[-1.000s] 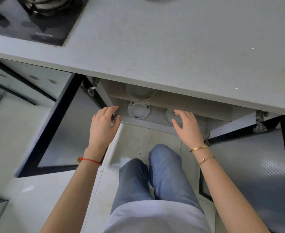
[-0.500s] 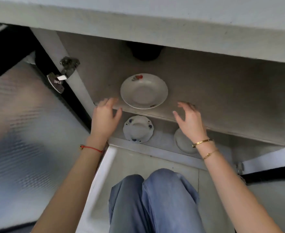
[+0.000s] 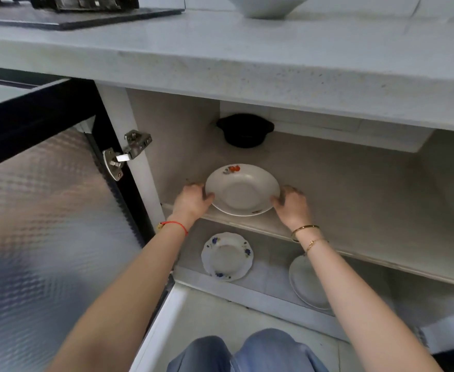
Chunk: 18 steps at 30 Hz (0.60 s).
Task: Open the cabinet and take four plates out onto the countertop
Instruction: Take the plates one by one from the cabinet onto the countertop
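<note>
left hand (image 3: 192, 201): arm extended, fingers curled in a grasp | right hand (image 3: 291, 205): same, mirrored

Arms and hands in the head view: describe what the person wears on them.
Both forearms are bare, with no sleeves in view. The left hand has a thin red string bracelet at the wrist, with a small yellowish bit at its outer end. The right hand has two gold pieces at the wrist: a plain bangle and, behind it, a finer chain bracelet. No rings are visible.

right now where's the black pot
In the head view the black pot sits at the back of the cabinet's upper shelf, left of centre, behind the fruit-patterned plate held between both hands.
</note>
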Available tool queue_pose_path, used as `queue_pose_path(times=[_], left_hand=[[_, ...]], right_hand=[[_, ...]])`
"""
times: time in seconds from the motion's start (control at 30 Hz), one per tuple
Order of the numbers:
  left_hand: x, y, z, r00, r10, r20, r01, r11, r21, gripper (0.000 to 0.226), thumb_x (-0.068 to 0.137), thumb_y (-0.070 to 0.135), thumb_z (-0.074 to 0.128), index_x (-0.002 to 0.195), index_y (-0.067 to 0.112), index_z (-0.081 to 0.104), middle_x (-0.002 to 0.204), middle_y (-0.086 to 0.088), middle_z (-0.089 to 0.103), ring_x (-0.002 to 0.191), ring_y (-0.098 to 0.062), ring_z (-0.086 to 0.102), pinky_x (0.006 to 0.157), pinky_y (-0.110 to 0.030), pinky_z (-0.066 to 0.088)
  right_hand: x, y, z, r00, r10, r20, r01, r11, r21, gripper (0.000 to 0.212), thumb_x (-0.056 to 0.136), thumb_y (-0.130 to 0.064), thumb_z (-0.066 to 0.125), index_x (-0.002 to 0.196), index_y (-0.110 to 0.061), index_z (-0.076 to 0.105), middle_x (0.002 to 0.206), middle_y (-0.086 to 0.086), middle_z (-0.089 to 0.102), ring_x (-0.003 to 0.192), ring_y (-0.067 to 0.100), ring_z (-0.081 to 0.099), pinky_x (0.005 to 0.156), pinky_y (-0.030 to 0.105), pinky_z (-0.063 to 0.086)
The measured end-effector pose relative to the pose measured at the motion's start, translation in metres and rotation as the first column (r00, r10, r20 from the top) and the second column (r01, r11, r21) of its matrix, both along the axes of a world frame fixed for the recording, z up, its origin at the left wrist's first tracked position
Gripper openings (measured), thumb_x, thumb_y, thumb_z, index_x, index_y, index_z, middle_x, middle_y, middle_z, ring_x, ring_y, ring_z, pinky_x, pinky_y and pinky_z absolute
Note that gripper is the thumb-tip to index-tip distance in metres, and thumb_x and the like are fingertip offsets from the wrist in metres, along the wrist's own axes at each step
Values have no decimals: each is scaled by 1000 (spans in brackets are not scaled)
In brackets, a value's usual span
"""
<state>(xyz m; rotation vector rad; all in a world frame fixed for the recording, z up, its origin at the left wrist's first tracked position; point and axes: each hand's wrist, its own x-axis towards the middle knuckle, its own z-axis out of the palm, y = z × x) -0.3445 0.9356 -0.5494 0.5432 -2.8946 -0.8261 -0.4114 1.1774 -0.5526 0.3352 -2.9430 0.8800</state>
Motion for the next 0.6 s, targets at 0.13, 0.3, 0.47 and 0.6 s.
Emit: queue_pose_path(times=[0.13,0.3,0.47,0.6], left_hand=[[-6,-5,-4,1000,-10,6,10,997,81,36,91,37,57,115,11,64,107,-12,71,98,-31,66,87,-39,54],[-9,-7,-10,998,-8,-65,18,987,161,30,90,28,62,113,9,65,107,-12,72,99,-28,67,86,-31,51],[-3,-5,-19,986,16,-164,24,972,236,27,88,22,65,110,6,66,107,-12,73,95,-23,68,83,-24,49],[4,-6,-21,971,42,-237,20,967,253,28,86,19,68,111,6,67,106,-10,73,97,-22,68,84,-23,48]], right_hand=[[-2,-4,-1,999,-9,35,11,998,-55,36,90,-28,58,113,-1,60,111,22,65,104,37,59,82,36,46],[-5,-6,-3,994,-31,104,42,994,-101,34,92,-28,56,110,0,64,108,22,68,103,37,61,79,33,45],[-5,-6,-7,994,-36,104,54,983,-177,24,90,-23,59,103,-4,67,100,17,71,98,34,63,72,25,40],[-1,-6,-10,997,-28,75,44,976,-213,16,87,-20,62,94,-7,68,90,14,73,92,32,64,69,23,37]])
